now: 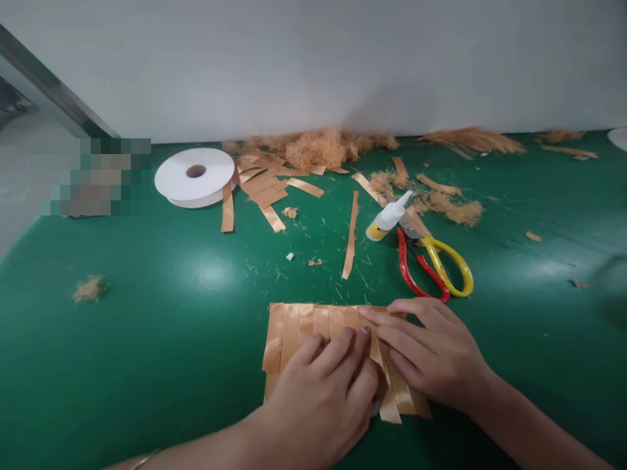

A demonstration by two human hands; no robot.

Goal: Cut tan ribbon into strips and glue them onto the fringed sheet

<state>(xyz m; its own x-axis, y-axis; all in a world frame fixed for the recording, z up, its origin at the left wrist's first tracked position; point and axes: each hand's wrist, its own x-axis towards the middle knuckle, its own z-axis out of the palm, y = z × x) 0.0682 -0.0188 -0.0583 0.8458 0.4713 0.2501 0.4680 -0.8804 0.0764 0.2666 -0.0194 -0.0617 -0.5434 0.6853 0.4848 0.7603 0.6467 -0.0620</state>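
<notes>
A panel of golden-tan satin ribbon strips (294,321), laid side by side with some crossing, lies flat on the green table in front of me. My left hand (328,385) rests on its middle with curled fingers, pinching a ribbon strip (390,406) that slants toward me; the thumb side is mostly hidden. Over the panel's right part, my right hand (431,346) lies with fingers stretched out, their tips pressing near the far edge. Its thumb is out of sight. A small white bit shows beneath my left hand.
Beyond the panel are a glue bottle (385,220) and scissors (435,264) with red and yellow handles. A white ribbon spool (196,173) sits back left beside loose ribbon pieces (267,186). Frayed threads (318,149) pile along the white wall (313,65). Scraps dot the green table (171,326).
</notes>
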